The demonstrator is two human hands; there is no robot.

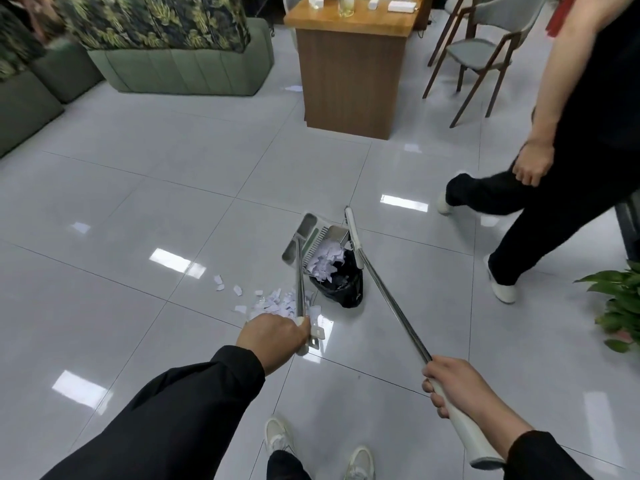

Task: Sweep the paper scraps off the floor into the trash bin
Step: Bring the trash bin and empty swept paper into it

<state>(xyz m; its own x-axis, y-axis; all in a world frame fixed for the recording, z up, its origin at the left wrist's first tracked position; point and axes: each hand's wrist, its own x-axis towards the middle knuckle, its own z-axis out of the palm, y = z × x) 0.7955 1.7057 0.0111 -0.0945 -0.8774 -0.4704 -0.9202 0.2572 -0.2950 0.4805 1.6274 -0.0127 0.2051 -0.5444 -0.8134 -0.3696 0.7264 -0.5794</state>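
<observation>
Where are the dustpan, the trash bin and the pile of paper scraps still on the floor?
dustpan (pixel 313 233), head view, on its grey tray tipped over the bin.
trash bin (pixel 341 289), head view, on the black bag lining it.
paper scraps (pixel 273 303), head view, on the middle of the floor pile.

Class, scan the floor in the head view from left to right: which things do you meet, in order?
Loose paper scraps → dustpan tipped over the black-lined trash bin → broom head → bystander's white shoe → potted plant.
</observation>
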